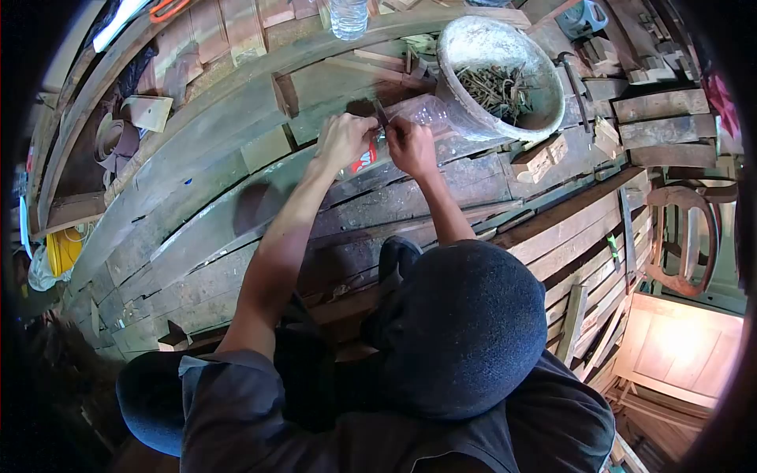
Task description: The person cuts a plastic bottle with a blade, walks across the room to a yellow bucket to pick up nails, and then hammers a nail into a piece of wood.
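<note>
My left hand [347,138] has its fingers closed at what looks like a clear plastic bottle, with a red label [363,160] showing just below the hand. My right hand [412,147] is a short way to its right, fingers curled around a dark, narrow, knife-like blade [382,115]. The blade points up and away between the two hands. Clear crinkled plastic [430,113] shows beyond my right hand, against the bucket. My fingers hide the handle and where the blade meets the plastic.
A whitish, stained bucket [451,71] holding wood scraps stands beyond my right hand. A water bottle [348,20] is at the top. Wood blocks [539,158], a dark hammer-like tool [576,91] and a tape roll [117,142] lie around. Curved planks [229,197] surround my bent knees.
</note>
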Tool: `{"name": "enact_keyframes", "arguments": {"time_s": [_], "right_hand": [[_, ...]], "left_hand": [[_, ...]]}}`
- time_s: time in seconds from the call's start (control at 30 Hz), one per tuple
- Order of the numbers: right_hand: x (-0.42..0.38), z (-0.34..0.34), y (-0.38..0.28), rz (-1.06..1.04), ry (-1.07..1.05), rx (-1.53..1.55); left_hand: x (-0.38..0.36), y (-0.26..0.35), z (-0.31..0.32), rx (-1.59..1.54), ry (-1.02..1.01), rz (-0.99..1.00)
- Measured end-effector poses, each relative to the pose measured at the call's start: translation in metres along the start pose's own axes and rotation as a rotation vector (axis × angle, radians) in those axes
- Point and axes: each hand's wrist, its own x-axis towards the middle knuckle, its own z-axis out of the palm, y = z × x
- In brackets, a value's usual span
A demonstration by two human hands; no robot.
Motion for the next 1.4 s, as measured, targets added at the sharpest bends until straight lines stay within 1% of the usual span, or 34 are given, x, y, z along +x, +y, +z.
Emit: {"name": "enact_keyframes", "arguments": {"time_s": [0.1,0.13,0.23,0.27,0.37,0.47,0.57,0.67,0.77,0.87,0.97,1.07,1.17,1.27,1.37,1.4], "right_hand": [[-0.008,0.007,0.003,-0.076,0.035,-0.052],[-0.011,0.007,-0.001,-0.055,0.036,-0.088],[-0.012,0.003,-0.012,-0.019,0.093,-0.03],[-0.01,0.002,-0.011,-0.032,0.108,-0.054],[-0.005,-0.001,-0.009,-0.038,0.102,-0.054],[-0.005,-0.007,-0.009,-0.045,0.077,-0.043],[-0.008,-0.006,-0.009,-0.085,0.103,-0.008],[-0.007,-0.007,-0.011,-0.042,0.065,-0.041],[-0.004,-0.005,-0.011,-0.073,0.083,-0.09],[-0.001,-0.004,-0.01,-0.104,0.085,-0.127],[-0.001,-0.005,-0.012,-0.086,0.084,-0.134],[-0.001,-0.004,-0.011,-0.077,0.095,-0.108],[-0.001,-0.01,-0.009,-0.058,0.031,-0.097],[-0.003,-0.01,-0.006,-0.075,0.044,-0.058],[0.001,-0.01,-0.003,-0.055,0.068,-0.067],[-0.002,-0.008,0.0,-0.062,0.074,-0.062]], "left_hand": [[-0.001,-0.009,0.0,-0.132,0.068,-0.059],[0.001,-0.01,-0.003,-0.148,0.081,-0.061],[0.003,-0.008,-0.009,-0.121,0.055,-0.071],[0.006,-0.007,-0.012,-0.141,0.034,-0.094],[0.007,-0.009,-0.014,-0.115,0.038,-0.073],[0.007,-0.011,-0.012,-0.145,0.097,-0.033],[0.007,-0.008,-0.017,-0.186,0.012,-0.11],[0.006,-0.012,-0.012,-0.168,0.073,-0.054],[0.004,-0.008,-0.012,-0.128,0.03,-0.064],[0.003,-0.004,-0.017,-0.094,0.068,-0.025],[0.004,-0.011,-0.009,-0.074,0.101,0.025],[0.004,-0.003,-0.019,0.025,0.082,0.046],[0.003,-0.007,-0.009,0.13,0.087,0.105],[0.002,0.006,-0.018,0.204,0.026,0.077],[-0.001,0.006,-0.002,0.114,0.128,0.235],[-0.002,0.007,-0.002,0.142,0.118,0.202]]}}
